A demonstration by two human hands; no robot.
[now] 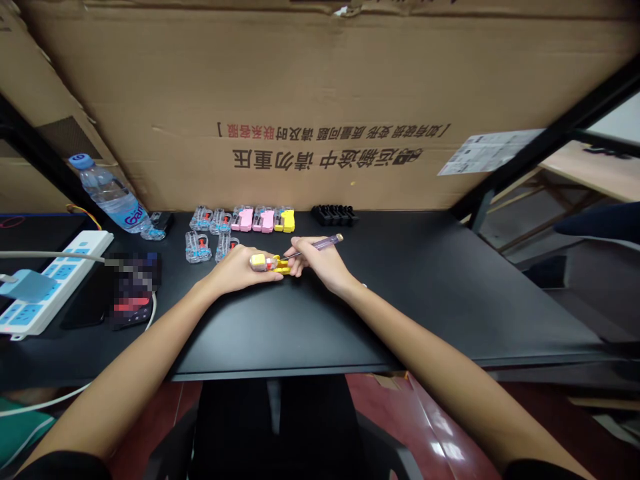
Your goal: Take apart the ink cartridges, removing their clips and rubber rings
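Observation:
My left hand (235, 270) is closed around a small yellow-and-clear plastic toy pistol (259, 262), held just over the black table. Between the fingers of my right hand (320, 262) is a slim screwdriver (327, 243) with a translucent purple handle. Its thin shaft points left at the yellow part of the toy; whether the tip touches a screw is too small to tell. Behind my hands stand similar toys: pink ones (244, 219), a yellow one (285, 221) and several clear ones (198, 247) with red and blue bits. My left hand partly covers one clear toy (223, 244).
Black plastic parts (334, 215) lie along the back. On the left are a water bottle (113, 193), a white power strip (60, 280) with cables, and a dark phone-like slab (87, 303). A large cardboard sheet (320, 87) walls off the table's (450, 287) rear.

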